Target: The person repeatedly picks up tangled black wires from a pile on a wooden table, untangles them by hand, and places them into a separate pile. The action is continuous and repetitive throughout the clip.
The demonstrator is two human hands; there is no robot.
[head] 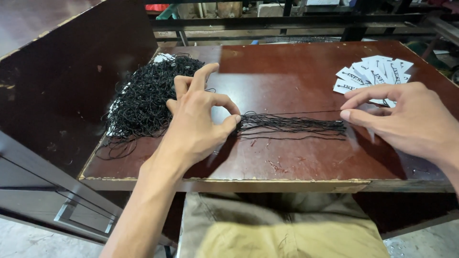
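Now both hands (left [198, 122], right [406, 117]) pinch black strings [291, 124].

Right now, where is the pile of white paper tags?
In the head view, the white paper tags lie at the far right of the reddish-brown table, just beyond the right hand.

a small workshop: a worn, scratched red-brown worktop [306, 62] carries a heap of black strings [143, 98] and a stack of white paper tags [373, 71]; dark metal racking [287, 21] behind, bare concrete floor [19, 239].
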